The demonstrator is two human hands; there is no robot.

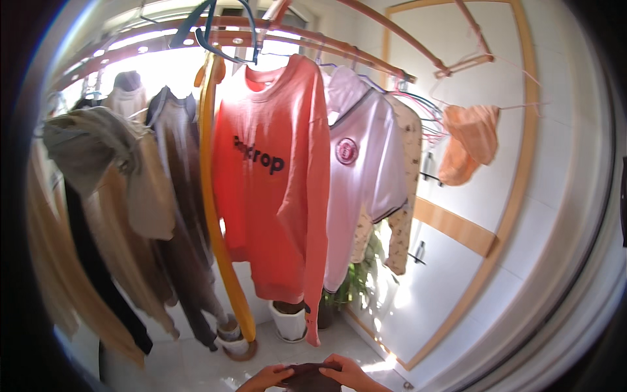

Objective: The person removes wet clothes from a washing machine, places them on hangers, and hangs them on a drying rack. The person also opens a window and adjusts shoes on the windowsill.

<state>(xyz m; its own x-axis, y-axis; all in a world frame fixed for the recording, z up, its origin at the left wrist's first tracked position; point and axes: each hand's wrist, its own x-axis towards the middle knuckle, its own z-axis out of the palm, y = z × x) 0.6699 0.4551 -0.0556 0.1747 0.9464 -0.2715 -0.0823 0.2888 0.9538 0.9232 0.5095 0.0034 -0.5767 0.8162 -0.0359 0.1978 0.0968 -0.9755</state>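
Observation:
At the bottom edge of the view, my left hand (269,378) and my right hand (347,375) grip a dark brown piece of cloth (313,377) from both sides, thumbs on top. Its lower part runs out of view, so I cannot tell what garment it is. Beyond my hands hangs a coral-red sweatshirt (274,196) with dark lettering. A pale lilac polo shirt (360,142) with a round badge hangs right of it. Dark teal hangers (225,51) dangle from the rail above.
Reddish drying rails (313,39) cross overhead. Trousers (105,220) and a dark garment (181,196) hang at left, beside a long yellow strip (210,196). Plant pots (289,323) stand on the tiled floor. Peach cloth (468,142) hangs before a white cabinet (460,294).

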